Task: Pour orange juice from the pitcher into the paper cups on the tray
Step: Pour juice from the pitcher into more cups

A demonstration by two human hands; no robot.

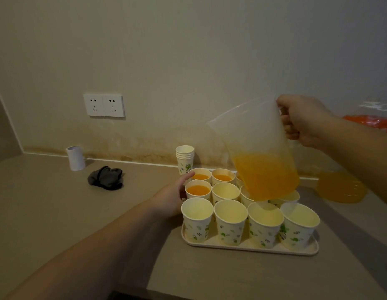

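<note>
My right hand grips the handle of a clear plastic pitcher, held in the air over the right side of the tray and tilted left, with orange juice in its lower part. A beige tray carries several paper cups with green prints. Three cups at the back left hold juice, among them one in the middle row. The front row cups look empty. My left hand rests against the left side of the filled middle-row cup, fingers fairly straight. The pitcher hides some of the cups behind it.
A stack of spare paper cups stands by the wall behind the tray. A dark cloth and a white roll lie on the left of the counter. An orange juice container and an orange bag are at the right.
</note>
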